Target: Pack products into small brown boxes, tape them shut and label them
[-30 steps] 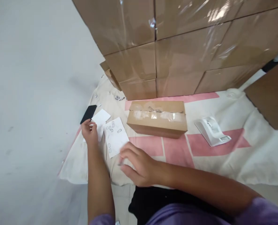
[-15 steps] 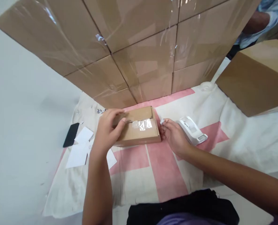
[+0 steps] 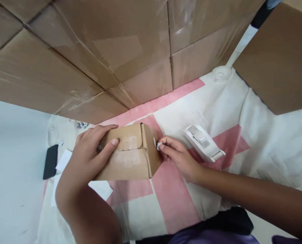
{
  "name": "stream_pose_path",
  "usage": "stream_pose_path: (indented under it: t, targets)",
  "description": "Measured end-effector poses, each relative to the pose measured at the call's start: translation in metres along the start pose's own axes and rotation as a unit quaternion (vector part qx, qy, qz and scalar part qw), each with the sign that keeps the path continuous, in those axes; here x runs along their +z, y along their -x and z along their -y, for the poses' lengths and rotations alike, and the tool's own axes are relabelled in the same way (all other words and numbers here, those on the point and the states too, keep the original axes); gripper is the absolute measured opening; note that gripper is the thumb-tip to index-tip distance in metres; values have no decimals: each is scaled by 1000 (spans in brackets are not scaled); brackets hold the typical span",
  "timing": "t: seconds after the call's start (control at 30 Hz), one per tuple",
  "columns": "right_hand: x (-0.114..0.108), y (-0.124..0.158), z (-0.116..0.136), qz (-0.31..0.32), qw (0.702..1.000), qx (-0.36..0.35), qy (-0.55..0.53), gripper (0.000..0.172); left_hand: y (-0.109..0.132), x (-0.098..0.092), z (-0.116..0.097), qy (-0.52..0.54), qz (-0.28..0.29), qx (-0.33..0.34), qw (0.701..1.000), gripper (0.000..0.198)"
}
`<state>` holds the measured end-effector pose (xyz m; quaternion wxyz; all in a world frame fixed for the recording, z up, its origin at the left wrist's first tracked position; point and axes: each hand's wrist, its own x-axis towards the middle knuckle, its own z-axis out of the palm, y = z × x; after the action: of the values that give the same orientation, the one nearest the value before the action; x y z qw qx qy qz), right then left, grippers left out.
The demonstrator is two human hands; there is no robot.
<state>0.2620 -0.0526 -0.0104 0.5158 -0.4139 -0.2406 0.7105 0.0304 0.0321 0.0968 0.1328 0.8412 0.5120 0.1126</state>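
Note:
A small brown cardboard box with clear tape on its top lies in front of me, its right end face tipped into view. My left hand grips the box's left end, thumb on top and fingers over the far side. My right hand is beside the right end, thumb and finger pinching a small whitish piece, perhaps a sticker or bit of tape. A thin pale strip shows on that end face. Just right of my right hand stands a white tape dispenser.
Large taped cardboard boxes are stacked like a wall behind. Another big carton stands at right, near a white round base. A black phone-like slab and white papers lie left on the pink-and-white cloth.
The small box is raised and tilted, so its right end now shows. My right hand has brought the whitish piece close to that face. The view has shifted nearer.

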Motion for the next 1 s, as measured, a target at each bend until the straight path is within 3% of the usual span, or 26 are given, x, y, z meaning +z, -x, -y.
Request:
stream_pose_path:
  t: [0.17, 0.37, 1.0]
  targets:
    - [-2, 1, 1, 6, 1000, -15, 8, 21, 3, -2, -2, -27, -7, 32, 999, 35]
    - [-2, 1, 2, 14, 1000, -9, 19, 22, 6, -7, -11, -64, 34, 9, 997, 34]
    - [-3, -2, 3, 31, 997, -25, 63, 24, 6, -7, -11, -66, 30, 19, 997, 33]
